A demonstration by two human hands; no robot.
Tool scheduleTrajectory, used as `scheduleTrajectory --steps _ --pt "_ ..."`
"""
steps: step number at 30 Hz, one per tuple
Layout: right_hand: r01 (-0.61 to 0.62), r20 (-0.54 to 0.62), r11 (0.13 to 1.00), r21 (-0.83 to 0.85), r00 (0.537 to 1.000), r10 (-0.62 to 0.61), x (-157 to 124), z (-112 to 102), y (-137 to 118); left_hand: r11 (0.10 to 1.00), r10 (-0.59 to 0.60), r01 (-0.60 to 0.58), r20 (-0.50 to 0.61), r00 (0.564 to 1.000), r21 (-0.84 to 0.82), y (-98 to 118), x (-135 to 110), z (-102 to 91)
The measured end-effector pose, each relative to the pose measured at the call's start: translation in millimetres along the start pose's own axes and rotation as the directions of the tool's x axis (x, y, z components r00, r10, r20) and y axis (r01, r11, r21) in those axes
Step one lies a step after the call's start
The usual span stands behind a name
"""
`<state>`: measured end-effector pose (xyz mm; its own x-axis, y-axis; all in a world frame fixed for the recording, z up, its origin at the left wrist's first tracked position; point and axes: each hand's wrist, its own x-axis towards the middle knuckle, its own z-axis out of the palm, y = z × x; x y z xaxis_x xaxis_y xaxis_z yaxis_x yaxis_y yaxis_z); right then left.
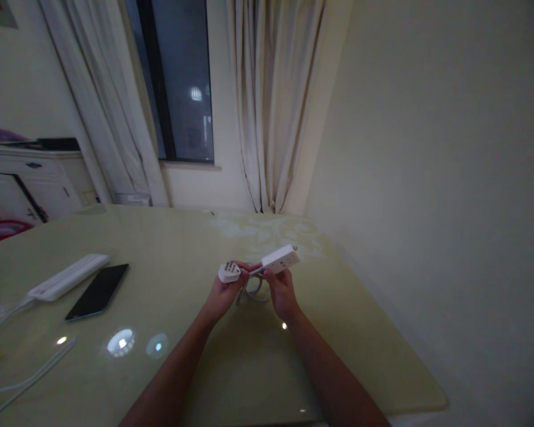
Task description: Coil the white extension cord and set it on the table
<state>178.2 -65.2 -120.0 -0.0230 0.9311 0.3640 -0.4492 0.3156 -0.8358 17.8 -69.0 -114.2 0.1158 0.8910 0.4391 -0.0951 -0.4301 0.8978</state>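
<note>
Both hands are raised over the table, close together, each gripping part of the same bundle. The left hand is closed on the cord just beside a white plug, which has a printed label on its face and sits at that hand's fingertips. The right hand pinches the near edge of a white socket block, thumb toward the cord end; the block tilts up and away to the right, with dark socket holes on its side. The grey cord runs between the plug and the block, and loops of it hang between the two hands. On the left of the table lie a black phone and, just beside it, a long white power strip with its own cable at the near end. Another white cable lies nearer the person, by the left edge of the view. Beyond the table, pale curtains hang on either side of a dark window, with a white cabinet at far left.
</note>
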Motion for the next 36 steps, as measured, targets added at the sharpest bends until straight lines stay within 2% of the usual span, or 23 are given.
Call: scheduleTrajectory --steps 3,7,10,15,23,26,31,36 --pt "0.032 -0.036 0.998 0.059 0.999 -0.030 3 2 4 0.998 0.038 -0.037 -0.019 0.999 0.044 -7 -2 1.9" --pt "0.008 -0.108 0.998 0.063 0.994 -0.001 6 1 10 0.991 0.096 -0.096 0.008 0.995 0.089 -11 -7 5.3" --pt "-0.025 -0.154 1.000 -0.014 0.988 0.022 7 -2 13 0.992 0.092 -0.093 0.007 0.996 0.086 -7 -10 7.9" --pt "-0.050 -0.118 0.991 -0.122 0.992 0.035 6 -3 13 0.990 0.088 -0.091 0.038 0.995 0.104 -3 -11 9.2" --pt "-0.034 -0.151 0.952 -0.305 0.988 -0.013 8 0 6 0.980 0.079 -0.090 0.069 0.994 0.177 -5 -15 10.0" --pt "-0.062 -0.163 0.962 -0.267 0.986 0.019 8 1 4 0.982 0.067 -0.074 0.050 0.997 0.175 -5 -16 11.2" --pt "-0.094 -0.246 0.978 -0.184 0.968 0.046 7 1 7 0.981 0.052 -0.049 -0.009 0.999 0.186 -3 -14 13.2" --pt "-0.057 -0.164 0.979 -0.195 0.986 0.025 7 0 10 0.972 0.098 -0.088 -0.037 0.994 0.219 -8 -12 13.7"
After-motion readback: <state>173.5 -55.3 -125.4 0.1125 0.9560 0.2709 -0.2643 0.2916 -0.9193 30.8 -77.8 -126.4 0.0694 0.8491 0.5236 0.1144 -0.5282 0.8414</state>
